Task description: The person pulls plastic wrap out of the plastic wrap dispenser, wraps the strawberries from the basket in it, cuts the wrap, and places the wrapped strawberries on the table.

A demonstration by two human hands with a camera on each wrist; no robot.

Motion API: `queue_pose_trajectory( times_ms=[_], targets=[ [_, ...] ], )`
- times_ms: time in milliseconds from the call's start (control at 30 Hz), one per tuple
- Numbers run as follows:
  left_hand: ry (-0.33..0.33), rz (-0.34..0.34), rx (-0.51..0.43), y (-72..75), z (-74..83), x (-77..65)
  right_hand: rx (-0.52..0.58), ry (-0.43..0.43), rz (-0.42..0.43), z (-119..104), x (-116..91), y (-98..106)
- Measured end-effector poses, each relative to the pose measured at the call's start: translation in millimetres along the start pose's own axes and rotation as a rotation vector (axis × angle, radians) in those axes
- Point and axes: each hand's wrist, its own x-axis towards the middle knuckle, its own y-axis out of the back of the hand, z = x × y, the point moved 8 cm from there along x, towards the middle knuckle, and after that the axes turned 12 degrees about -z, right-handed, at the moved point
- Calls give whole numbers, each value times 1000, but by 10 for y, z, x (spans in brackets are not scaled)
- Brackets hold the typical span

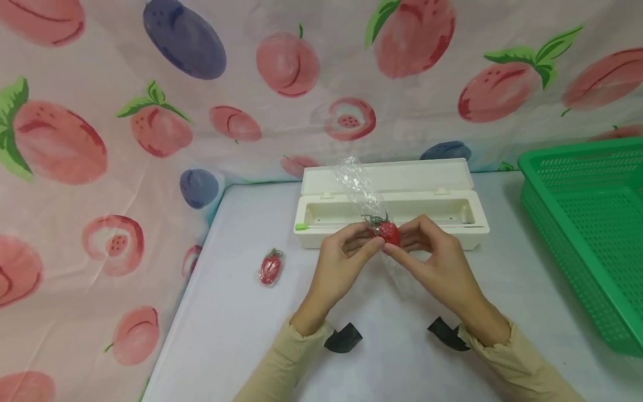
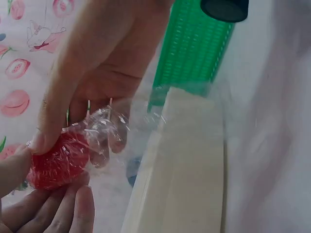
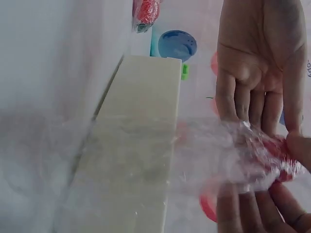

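Observation:
Both hands hold a red tomato (image 1: 388, 233) with a green stem, in front of the white box (image 1: 392, 228). Clear plastic film (image 1: 358, 181) covers it; one twisted length sticks up beyond the stem, and a thinner sheet hangs toward the wrists. My left hand (image 1: 339, 265) pinches the tomato from the left with thumb and fingers. From the other side, my right hand (image 1: 442, 265) grips it, thumb tips nearly meeting at its near edge. The left wrist view shows the film stretched smooth over the tomato (image 2: 60, 162). Another film-wrapped tomato (image 1: 271, 268) lies on the table, left of my hands.
The box's lid (image 1: 387, 176) stands raised at the back, and a small green slider (image 1: 301, 226) sits on its front rim. A green plastic basket (image 1: 562, 234) occupies the right side. Behind the white table (image 1: 226, 335) hangs a fruit-printed cloth (image 1: 281, 123).

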Motion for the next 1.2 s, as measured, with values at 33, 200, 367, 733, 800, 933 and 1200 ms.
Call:
queue_pose_trajectory(
  times_ms=[33,200,367,733,800,933,1200],
  targets=[
    [3,-5,-24,-1,-13,3,-8,4,-15,-1,3,-5],
    [7,-30,-62,3,-24,-6,-44,-57,-93,54,4,-4],
    [7,-70,-80,-12,-15,-11,20,-141,-175,120,-15,-29],
    [-17,-106,-87,-35,-18,2,80,-96,-107,69,-27,21],
    [-21,-117,-104,-45,-19,4,86,-99,-105,69,-29,26],
    [-6,-120,-122,-54,-26,9,82,-107,-122,75,-26,27],
    [44,-97,-119,-38,-53,13,-158,56,-38,-68,-13,230]
  ],
)
